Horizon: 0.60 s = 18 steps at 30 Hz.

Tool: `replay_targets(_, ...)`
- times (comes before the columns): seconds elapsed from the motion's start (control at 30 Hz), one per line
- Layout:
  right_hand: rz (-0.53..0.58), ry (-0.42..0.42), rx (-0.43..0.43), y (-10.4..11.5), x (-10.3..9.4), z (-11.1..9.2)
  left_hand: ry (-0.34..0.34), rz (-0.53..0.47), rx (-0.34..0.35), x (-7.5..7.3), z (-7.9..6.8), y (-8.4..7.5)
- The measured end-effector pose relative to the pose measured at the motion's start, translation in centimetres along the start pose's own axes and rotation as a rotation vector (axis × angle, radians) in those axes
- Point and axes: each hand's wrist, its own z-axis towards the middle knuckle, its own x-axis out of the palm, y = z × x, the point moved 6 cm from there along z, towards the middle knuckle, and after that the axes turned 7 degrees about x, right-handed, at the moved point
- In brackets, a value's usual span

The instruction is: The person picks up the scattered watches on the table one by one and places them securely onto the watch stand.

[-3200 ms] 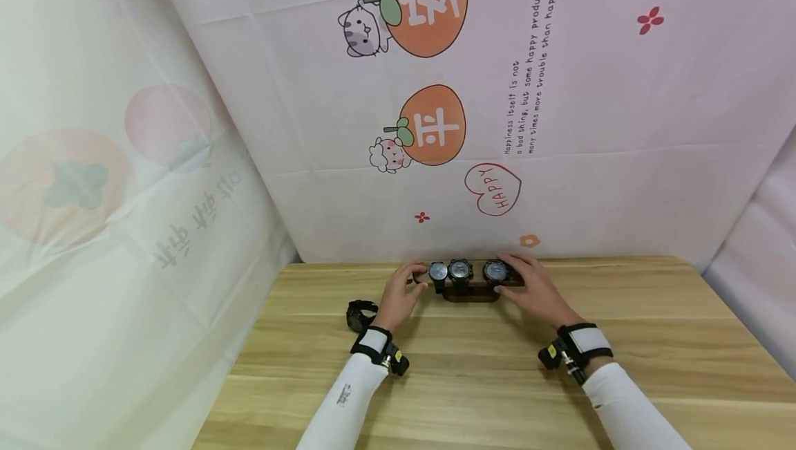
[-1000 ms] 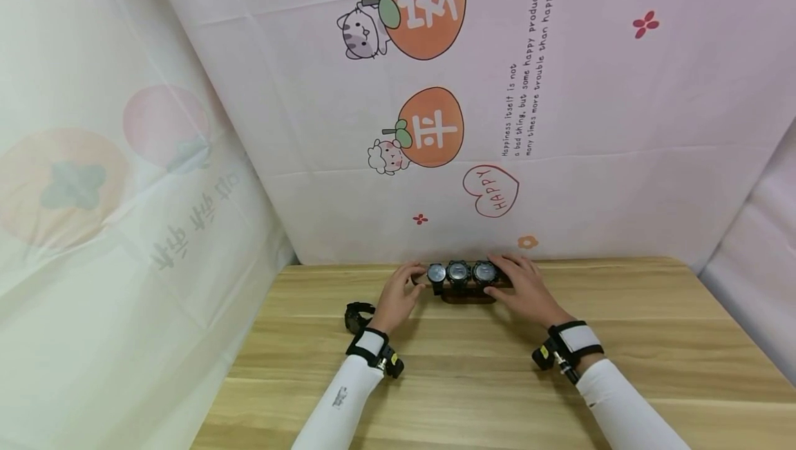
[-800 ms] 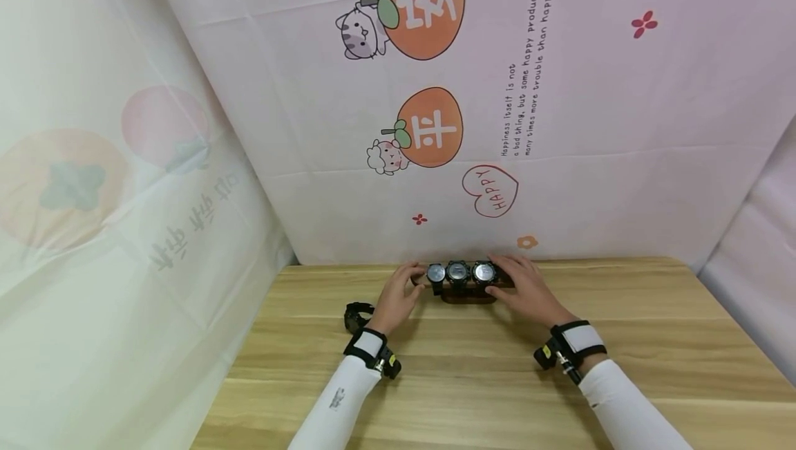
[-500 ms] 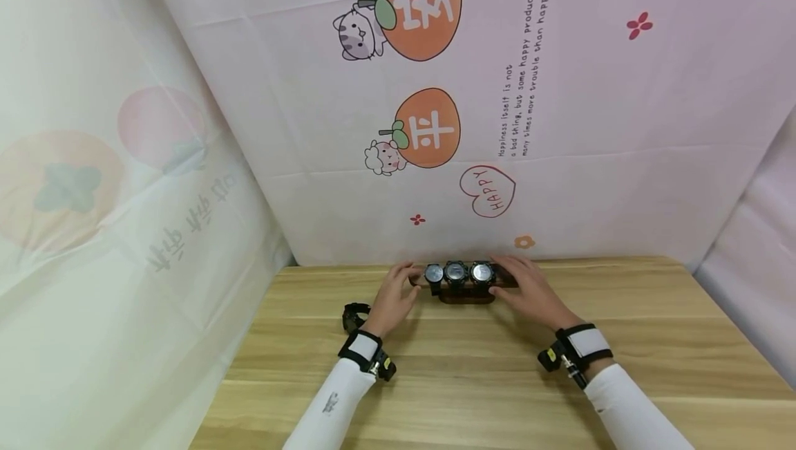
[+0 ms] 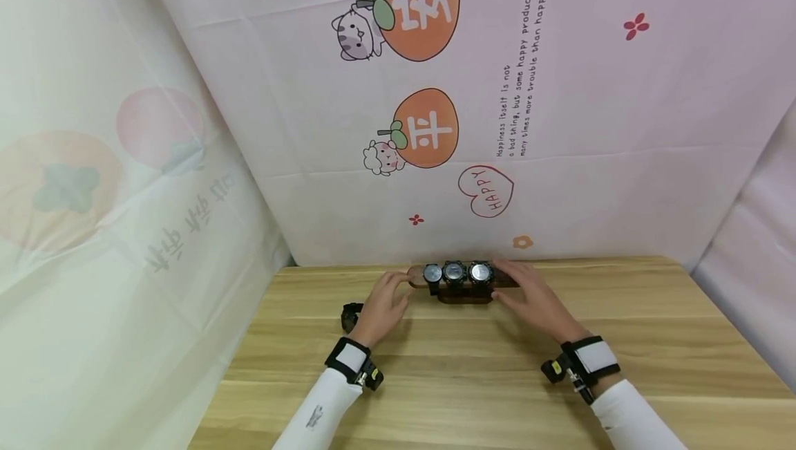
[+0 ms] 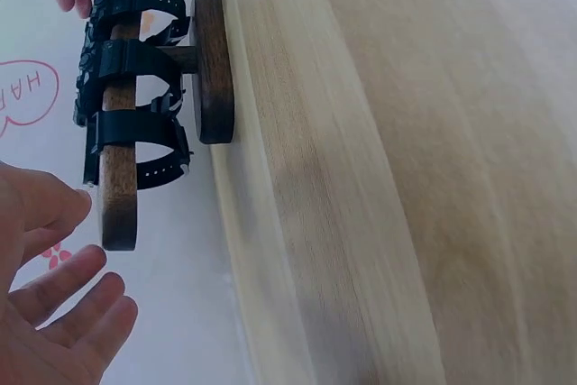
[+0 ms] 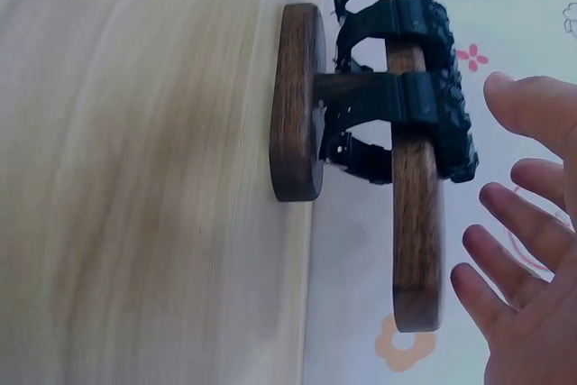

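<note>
A dark wooden watch stand (image 5: 416,276) with a T-shaped bar stands at the table's back edge. Strapped side by side round its bar are three black wristwatches: left (image 5: 432,273), middle (image 5: 455,271) and right (image 5: 481,272). My left hand (image 5: 379,312) is by the bar's left end; the left wrist view shows its fingers (image 6: 86,308) loosely bent and apart from the wood. At the right end my right hand (image 5: 533,303) is spread beside the bar. In the right wrist view a gap separates its fingers (image 7: 505,263) from bar and watches. Neither hand holds anything.
A fourth black watch (image 5: 351,316) lies on the wooden table (image 5: 466,381), partly hidden behind my left hand. A white printed cloth (image 5: 373,229) hangs right behind the stand, with another cloth (image 5: 155,298) along the left side.
The right watch has slid left along the bar, up beside the middle one, with my right hand on it. Since then both hands have let go and drawn back, the left one down-left.
</note>
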Motion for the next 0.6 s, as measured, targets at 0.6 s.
replay_targets(0.6, 0.065, 0.040, 0.010, 2.9, 1.0, -3.2, -0.051, 0.074, 0.042, -2.9, -3.6, 0.6)
